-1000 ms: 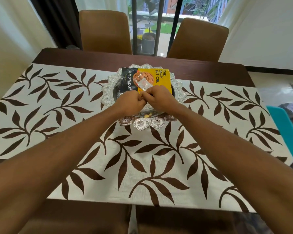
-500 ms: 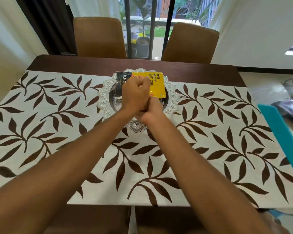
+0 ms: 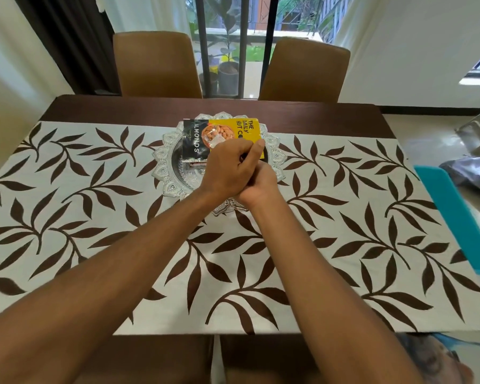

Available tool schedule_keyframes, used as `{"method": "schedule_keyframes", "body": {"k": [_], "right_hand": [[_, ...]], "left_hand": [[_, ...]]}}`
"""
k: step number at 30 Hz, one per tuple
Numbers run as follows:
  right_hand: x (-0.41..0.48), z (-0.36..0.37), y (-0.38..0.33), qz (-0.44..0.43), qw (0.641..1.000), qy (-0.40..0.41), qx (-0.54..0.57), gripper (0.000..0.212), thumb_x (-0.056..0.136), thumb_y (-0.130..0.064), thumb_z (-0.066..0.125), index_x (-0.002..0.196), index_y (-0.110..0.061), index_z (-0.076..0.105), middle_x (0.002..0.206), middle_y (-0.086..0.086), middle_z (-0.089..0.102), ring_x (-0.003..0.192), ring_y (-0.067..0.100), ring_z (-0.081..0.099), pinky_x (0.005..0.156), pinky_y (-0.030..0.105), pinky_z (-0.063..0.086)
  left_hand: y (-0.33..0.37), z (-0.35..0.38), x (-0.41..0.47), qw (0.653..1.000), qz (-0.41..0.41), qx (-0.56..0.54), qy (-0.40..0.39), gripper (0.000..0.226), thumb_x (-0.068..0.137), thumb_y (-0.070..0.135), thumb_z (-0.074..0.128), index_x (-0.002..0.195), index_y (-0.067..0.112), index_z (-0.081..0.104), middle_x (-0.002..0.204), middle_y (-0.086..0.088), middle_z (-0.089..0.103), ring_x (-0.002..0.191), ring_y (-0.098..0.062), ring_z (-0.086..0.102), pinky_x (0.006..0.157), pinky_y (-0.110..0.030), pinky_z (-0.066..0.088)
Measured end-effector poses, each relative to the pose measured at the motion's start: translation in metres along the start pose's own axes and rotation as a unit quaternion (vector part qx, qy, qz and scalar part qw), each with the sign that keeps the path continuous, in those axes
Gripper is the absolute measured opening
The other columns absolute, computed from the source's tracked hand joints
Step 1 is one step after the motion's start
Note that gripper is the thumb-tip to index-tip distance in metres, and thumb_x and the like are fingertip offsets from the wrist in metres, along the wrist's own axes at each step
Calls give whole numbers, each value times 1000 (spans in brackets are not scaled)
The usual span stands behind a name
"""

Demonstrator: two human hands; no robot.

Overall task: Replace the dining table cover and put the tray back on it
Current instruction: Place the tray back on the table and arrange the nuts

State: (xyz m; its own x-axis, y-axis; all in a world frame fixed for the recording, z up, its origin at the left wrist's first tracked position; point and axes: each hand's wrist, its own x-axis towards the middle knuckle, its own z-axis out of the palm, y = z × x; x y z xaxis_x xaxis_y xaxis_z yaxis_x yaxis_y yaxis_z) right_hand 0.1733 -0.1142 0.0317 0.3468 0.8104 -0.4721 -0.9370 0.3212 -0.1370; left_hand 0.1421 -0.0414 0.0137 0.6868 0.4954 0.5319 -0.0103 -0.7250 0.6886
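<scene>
At the middle of the dining table (image 3: 330, 117), toward its far side, a silver tray (image 3: 165, 164) with a scalloped, embossed rim is seen resting on the table cover (image 3: 94, 217). The cover, a white cloth printed with brown leaf sprays, is laid flat, and a strip of dark wood is left exposed along the far edge.

A black and yellow almond packet (image 3: 227, 128) is noted lying flat across the far part of the tray.

Both hands are held together directly above the tray's right half. The left hand (image 3: 227, 170) is placed over the basin, its fingers curled and wrapped across the right hand (image 3: 261, 187), which is positioned just nearer, above the tray's near right rim. The right hand's fingers are hidden by the left hand, so its grip cannot be determined.

A corner of a small white sachet (image 3: 216, 140) is visible at the far side of the left hand's knuckles. Whether it is pinched or merely lying on the packet cannot be told. No contact between either hand and the tray can be confirmed.

Two brown chairs (image 3: 155, 65) are stood at the far side. A teal object (image 3: 455, 217) is recorded at the right edge of the table.
</scene>
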Motion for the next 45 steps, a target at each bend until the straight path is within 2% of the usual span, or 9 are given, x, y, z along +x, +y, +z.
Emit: {"method": "schedule_keyframes", "body": {"k": [7,10,13,15,19,21,27,35,45], "right_hand": [[21,-15,-24,-19,998,53,13,33,108,-25,44,85,-8,60,61,11,62,47,14,59,38,22,51],[23,-17,-48,-43,993,86,-66,37,108,-28,45,73,-15,49,50,1,50,32,5,40,27,12,28],[23,-14,-68,-93,961,123,-228,43,107,-38,46,68,-20,44,51,-4,41,32,3,28,28,15,19],[29,-13,-75,-159,887,157,-405,44,105,-39,50,66,-20,46,55,-2,42,38,7,30,35,20,25],[45,-15,-79,-313,575,130,-745,55,105,-42,47,56,-17,43,55,1,42,51,13,37,54,30,29],[50,-23,-77,-337,461,87,-816,58,107,-40,45,56,-12,43,53,2,40,50,13,35,52,31,26],[56,-42,-67,-393,343,12,-853,52,105,-36,50,58,-14,44,48,-6,32,45,11,28,48,29,18],[60,-44,-65,-379,260,13,-888,50,107,-40,44,67,-11,57,55,-4,39,54,17,40,50,30,21],[57,-39,-65,-362,233,25,-902,48,107,-42,44,67,-16,51,54,-8,34,56,18,41,49,29,18]], "left_hand": [[-13,-10,-1,998,11,-1,58,40,105,33,42,82,9,64,80,-3,62,81,-21,56,77,-35,42],[-32,-17,-6,996,-40,25,-82,40,102,44,45,101,11,67,96,-2,65,89,-13,58,79,-35,49],[-45,-18,-17,952,-62,109,-279,61,97,61,40,134,17,58,132,-3,60,119,-15,55,98,-43,48],[-47,-17,-24,919,-20,181,-349,72,95,66,34,145,17,49,148,-4,50,135,-20,45,108,-43,41],[-45,-17,-28,909,20,211,-359,62,100,61,33,128,14,62,138,-6,56,129,-23,47,103,-42,43],[-44,-17,-29,914,29,214,-344,65,100,63,27,112,14,69,124,-5,63,117,-22,55,94,-43,48],[-48,-30,-54,920,80,267,-274,53,102,48,29,88,20,71,83,5,64,78,-14,55,64,-36,49],[-50,-29,-59,948,47,217,-229,31,99,34,37,82,17,56,76,1,51,71,-18,45,63,-36,39],[-62,-31,-30,923,-28,200,-329,43,101,43,38,70,16,52,64,0,53,59,-15,48,57,-32,33]]}}
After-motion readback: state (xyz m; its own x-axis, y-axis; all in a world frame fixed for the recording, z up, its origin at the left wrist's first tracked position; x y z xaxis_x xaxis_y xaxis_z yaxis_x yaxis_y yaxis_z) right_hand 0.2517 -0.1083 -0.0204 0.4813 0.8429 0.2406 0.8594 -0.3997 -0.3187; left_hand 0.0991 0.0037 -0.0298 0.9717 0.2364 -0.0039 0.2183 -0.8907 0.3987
